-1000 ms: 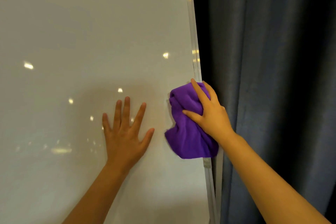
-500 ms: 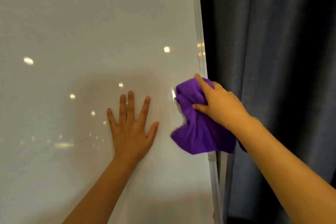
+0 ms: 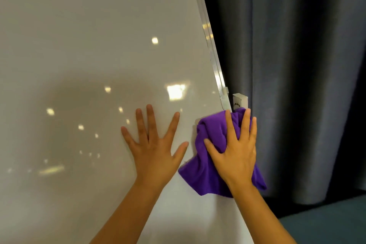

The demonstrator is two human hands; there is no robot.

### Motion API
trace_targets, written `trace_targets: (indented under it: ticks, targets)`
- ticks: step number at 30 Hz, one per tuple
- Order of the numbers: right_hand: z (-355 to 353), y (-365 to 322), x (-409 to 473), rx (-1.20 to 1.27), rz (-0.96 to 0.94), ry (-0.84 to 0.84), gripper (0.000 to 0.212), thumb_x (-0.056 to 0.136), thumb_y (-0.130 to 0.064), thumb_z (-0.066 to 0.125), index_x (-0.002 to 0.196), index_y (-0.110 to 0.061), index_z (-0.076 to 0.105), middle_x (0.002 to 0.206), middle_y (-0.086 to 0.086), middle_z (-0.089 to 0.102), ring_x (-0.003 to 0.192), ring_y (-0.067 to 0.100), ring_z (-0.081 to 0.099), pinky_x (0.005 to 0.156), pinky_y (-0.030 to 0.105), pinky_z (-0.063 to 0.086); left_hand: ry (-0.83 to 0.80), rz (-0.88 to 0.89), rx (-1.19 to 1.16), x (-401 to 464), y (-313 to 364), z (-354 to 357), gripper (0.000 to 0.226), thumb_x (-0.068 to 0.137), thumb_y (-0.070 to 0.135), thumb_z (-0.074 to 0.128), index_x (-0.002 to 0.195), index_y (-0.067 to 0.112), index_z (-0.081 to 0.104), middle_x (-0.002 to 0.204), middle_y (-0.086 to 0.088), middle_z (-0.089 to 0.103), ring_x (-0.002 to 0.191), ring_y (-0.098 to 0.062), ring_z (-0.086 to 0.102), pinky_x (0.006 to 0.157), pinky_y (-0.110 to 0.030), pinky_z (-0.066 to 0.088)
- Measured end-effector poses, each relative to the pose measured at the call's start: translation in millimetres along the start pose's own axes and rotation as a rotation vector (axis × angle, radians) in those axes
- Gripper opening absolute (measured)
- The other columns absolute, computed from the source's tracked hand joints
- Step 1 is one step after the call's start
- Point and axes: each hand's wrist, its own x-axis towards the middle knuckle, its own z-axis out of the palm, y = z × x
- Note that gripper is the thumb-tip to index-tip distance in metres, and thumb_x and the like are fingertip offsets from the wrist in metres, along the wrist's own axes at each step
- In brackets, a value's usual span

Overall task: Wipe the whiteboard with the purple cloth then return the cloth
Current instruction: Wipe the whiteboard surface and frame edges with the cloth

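The whiteboard [image 3: 89, 55] fills the left and middle of the head view, glossy and blank, with ceiling lights mirrored in it. My left hand [image 3: 154, 144] lies flat on the board with fingers spread, holding nothing. Just to its right, my right hand [image 3: 235, 152] presses the crumpled purple cloth [image 3: 202, 174] against the board's right edge, fingers spread over it. Part of the cloth hangs past the board's metal frame [image 3: 213, 61]. The cloth's middle is hidden under my right hand.
A dark grey curtain [image 3: 297, 65] hangs close behind the board on the right. A small white bracket [image 3: 240, 101] sticks out beside the frame, just above the cloth. Blue-grey floor [image 3: 326, 222] shows at the bottom right.
My right hand has flattened over the cloth, fingers now pointing up. The view has tilted and dropped, so the bracket and floor now show. My left hand stays flat on the board.
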Motion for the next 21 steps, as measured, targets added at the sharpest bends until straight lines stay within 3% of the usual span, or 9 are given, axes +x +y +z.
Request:
trace_targets:
  ticks: [4, 11, 15, 18, 21]
  targets:
    - [1.0, 7.5, -25.4, -0.028, 0.037, -0.066, 0.089, 0.07, -0.079, 0.036, 0.144, -0.037, 0.01, 0.157, 0.0, 0.004, 0.139, 0.034, 0.016, 0.098, 0.059, 0.037, -0.035, -0.004, -0.004, -38.0, 6.1, 5.0, 0.077, 0.08, 0.073, 0.018, 0.147, 0.037, 0.006, 0.157, -0.015, 0.004, 0.143, -0.037, 0.0, 0.107, -0.064, 0.0]
    - [3.4, 43.7, -69.7, -0.055, -0.066, -0.09, 0.088, 0.069, -0.082, 0.031, 0.142, -0.035, 0.018, 0.154, 0.003, 0.017, 0.131, 0.036, 0.032, 0.086, 0.054, 0.046, -0.009, -0.203, -0.052, -85.4, 28.0, 17.6, 0.074, 0.083, 0.067, 0.022, 0.147, 0.033, 0.007, 0.157, -0.012, 0.009, 0.143, -0.032, 0.003, 0.108, -0.062, 0.004]
    - [4.8, 82.3, -101.2, -0.017, -0.128, -0.08, 0.084, 0.069, -0.075, 0.045, 0.137, -0.031, 0.024, 0.145, 0.01, 0.036, 0.116, 0.037, 0.05, 0.079, 0.048, 0.049, 0.012, -0.273, -0.088, -128.9, 43.4, 35.9, 0.074, 0.084, 0.066, 0.025, 0.148, 0.032, 0.008, 0.157, -0.011, 0.009, 0.144, -0.03, 0.002, 0.108, -0.062, 0.004]
    - [6.1, 105.7, -126.1, -0.002, -0.147, -0.087, 0.084, 0.067, -0.071, 0.051, 0.136, -0.031, 0.025, 0.144, 0.011, 0.038, 0.113, 0.037, 0.052, 0.079, 0.048, 0.049, 0.011, -0.269, -0.113, -159.0, 50.2, 47.8, 0.076, 0.082, 0.067, 0.026, 0.148, 0.033, 0.007, 0.158, -0.009, 0.004, 0.144, -0.029, 0.0, 0.109, -0.06, 0.002]
    - [8.6, 125.7, -156.6, -0.032, -0.137, -0.112, 0.086, 0.067, -0.075, 0.044, 0.137, -0.031, 0.025, 0.146, 0.009, 0.035, 0.112, 0.035, 0.052, 0.075, 0.045, 0.05, -0.029, -0.247, -0.119, -191.2, 54.1, 59.2, 0.077, 0.081, 0.068, 0.023, 0.147, 0.034, 0.006, 0.158, -0.007, -0.005, 0.144, -0.029, -0.004, 0.11, -0.059, -0.001]
